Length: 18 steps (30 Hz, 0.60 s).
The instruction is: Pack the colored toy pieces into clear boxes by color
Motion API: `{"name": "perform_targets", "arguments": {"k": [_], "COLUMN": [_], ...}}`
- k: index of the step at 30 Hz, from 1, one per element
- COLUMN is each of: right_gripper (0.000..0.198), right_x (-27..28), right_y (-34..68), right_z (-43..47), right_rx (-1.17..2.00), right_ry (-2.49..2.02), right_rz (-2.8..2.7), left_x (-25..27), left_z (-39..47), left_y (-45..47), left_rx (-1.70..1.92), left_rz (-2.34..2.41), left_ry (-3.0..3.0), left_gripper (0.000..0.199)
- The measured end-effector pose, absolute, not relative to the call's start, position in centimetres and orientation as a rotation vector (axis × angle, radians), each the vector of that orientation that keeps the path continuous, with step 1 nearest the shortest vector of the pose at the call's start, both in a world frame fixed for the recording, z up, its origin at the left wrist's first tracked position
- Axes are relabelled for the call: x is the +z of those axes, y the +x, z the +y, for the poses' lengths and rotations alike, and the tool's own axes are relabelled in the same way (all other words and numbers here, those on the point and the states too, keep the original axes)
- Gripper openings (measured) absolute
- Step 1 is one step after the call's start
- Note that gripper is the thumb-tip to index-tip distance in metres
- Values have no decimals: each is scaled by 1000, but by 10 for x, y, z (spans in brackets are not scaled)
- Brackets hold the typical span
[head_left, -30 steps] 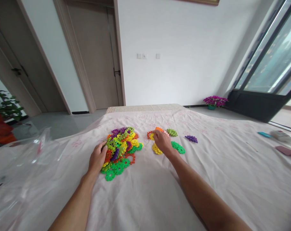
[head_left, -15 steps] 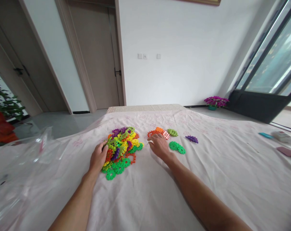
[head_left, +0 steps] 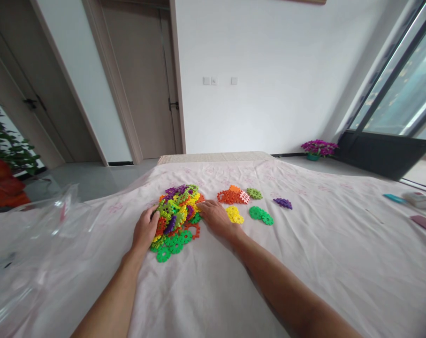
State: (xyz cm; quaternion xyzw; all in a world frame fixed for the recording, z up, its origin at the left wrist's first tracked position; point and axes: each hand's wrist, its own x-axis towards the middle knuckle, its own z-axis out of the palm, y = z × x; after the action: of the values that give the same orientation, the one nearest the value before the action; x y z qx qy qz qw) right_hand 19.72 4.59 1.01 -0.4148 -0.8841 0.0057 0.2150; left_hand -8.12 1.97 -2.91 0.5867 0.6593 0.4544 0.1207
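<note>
A heaped pile of snowflake-disc building pieces [head_left: 178, 211] in yellow, green, purple and orange lies on the cloth. My left hand [head_left: 145, 229] rests against the pile's left side, thumb and fingers apart. At its right edge, my right hand [head_left: 216, 217] reaches in with fingers stretched, the tips touching yellow discs. Right of that hand lie separate groups: yellow discs [head_left: 235, 215], orange-red pieces [head_left: 230, 194], green discs [head_left: 261, 215], olive-green pieces [head_left: 254, 193] and purple pieces [head_left: 282, 203]. Some of the yellow discs are partly behind my right wrist.
A pale pink-patterned cloth [head_left: 325, 263] covers the surface. Clear plastic bags [head_left: 33, 253] spread along the left. Far right are a blue item [head_left: 395, 198], a whitish packet [head_left: 419, 200] and a dark pink item [head_left: 425, 222]. A wall and doors stand beyond.
My right hand has moved left from near the orange-red group to the pile. Yellow discs now lie where that hand was. My left hand has stayed put.
</note>
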Motion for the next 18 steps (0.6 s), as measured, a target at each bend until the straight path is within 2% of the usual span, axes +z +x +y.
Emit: {"name": "perform_targets", "arguments": {"k": [2, 9, 13, 18], "right_gripper": [22, 23, 29, 26], "right_x": [12, 15, 20, 25], "right_y": [198, 201, 211, 232], "right_z": [46, 42, 43, 46], "right_rx": [15, -61, -74, -30], "right_ry": [-1165, -1261, -1381, -1563], "right_rz": [-2454, -2399, -2207, -2023], "left_x": [-29, -30, -30, -28], "left_z": [20, 21, 20, 19], "left_y": [-81, -82, -82, -81], "left_rx": [1323, 1332, 1330, 1318], "left_rz": [1932, 1921, 1919, 1927], "left_ry": [1712, 1714, 1720, 1717], "left_gripper": [43, 43, 43, 44]}}
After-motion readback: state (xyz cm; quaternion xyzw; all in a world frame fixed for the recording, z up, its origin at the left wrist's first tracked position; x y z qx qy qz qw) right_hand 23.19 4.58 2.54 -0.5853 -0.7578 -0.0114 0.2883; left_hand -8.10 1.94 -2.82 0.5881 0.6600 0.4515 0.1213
